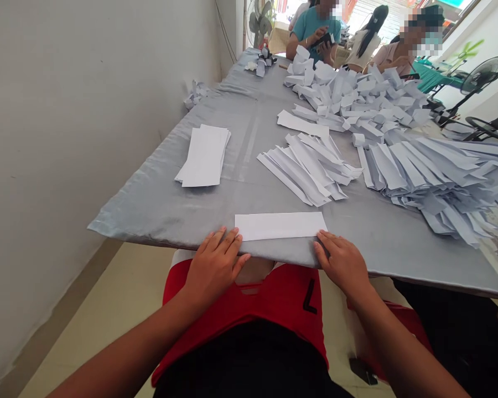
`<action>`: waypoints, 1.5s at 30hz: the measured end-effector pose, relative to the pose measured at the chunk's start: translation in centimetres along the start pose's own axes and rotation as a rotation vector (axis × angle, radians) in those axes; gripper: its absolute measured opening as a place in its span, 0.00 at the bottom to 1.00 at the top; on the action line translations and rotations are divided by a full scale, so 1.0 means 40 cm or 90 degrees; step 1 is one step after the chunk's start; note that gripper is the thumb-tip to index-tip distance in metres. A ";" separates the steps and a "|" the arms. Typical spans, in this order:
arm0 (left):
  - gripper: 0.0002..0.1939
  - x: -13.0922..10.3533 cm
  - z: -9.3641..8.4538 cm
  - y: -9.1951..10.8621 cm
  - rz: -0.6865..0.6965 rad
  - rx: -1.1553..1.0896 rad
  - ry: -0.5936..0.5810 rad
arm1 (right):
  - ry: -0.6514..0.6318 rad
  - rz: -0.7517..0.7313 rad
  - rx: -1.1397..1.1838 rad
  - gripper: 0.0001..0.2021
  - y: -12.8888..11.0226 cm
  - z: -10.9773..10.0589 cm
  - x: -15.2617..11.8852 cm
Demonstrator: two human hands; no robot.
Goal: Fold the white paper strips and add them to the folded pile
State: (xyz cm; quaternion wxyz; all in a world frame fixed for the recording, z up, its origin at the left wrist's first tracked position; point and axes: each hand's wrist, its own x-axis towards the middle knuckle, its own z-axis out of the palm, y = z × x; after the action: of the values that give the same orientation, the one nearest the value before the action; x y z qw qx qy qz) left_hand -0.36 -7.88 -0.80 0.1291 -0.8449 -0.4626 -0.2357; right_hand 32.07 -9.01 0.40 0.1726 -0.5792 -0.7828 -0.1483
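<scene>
A flat white paper strip (pixel 280 225) lies lengthwise along the near edge of the grey-covered table. My left hand (pixel 218 262) rests at its left end, fingers spread with the fingertips on the paper's corner. At the lower right corner of the strip, my right hand (pixel 342 262) lies with fingers extended and the thumb apart. Neither hand is wrapped round anything. Beyond the strip, to the left, is a stack of white sheets (pixel 205 156). Straight ahead sits a loose pile of folded paper strips (pixel 309 166), and one separate strip (pixel 302 124) lies behind it.
The grey tablecloth (pixel 161 193) ends just before my lap. A large pile of folded strips (pixel 431 177) covers the right side, with a heap of crumpled-looking folded papers (pixel 357 94) behind. People sit at the far end, one in a teal shirt (pixel 311 27). A wall (pixel 87 110) stands left.
</scene>
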 end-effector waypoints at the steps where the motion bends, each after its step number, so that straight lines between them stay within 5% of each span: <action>1: 0.16 0.012 0.001 -0.003 0.000 -0.004 0.014 | 0.009 0.005 0.004 0.16 -0.001 -0.003 0.013; 6: 0.17 0.088 0.012 -0.019 -0.026 -0.029 0.002 | 0.017 0.015 0.075 0.16 -0.014 0.013 0.094; 12: 0.15 0.150 0.044 -0.035 -0.030 -0.063 -0.124 | -0.150 -0.037 0.168 0.25 -0.004 0.071 0.151; 17: 0.26 0.157 0.062 -0.044 0.017 -0.086 -0.214 | -0.155 -0.059 0.161 0.26 0.004 0.071 0.157; 32: 0.20 0.137 0.042 0.005 0.133 -0.064 -0.139 | -0.072 -0.100 0.052 0.18 -0.030 0.065 0.125; 45: 0.26 0.105 0.075 0.017 0.125 -0.097 -0.140 | -0.161 -0.100 0.098 0.21 -0.023 0.080 0.123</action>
State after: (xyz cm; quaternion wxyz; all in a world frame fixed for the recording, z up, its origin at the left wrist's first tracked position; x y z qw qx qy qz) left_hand 2.96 -3.92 -1.19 0.0358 -0.9142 -0.3697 -0.1621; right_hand 29.54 -3.67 -0.32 0.1042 -0.5152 -0.8503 -0.0266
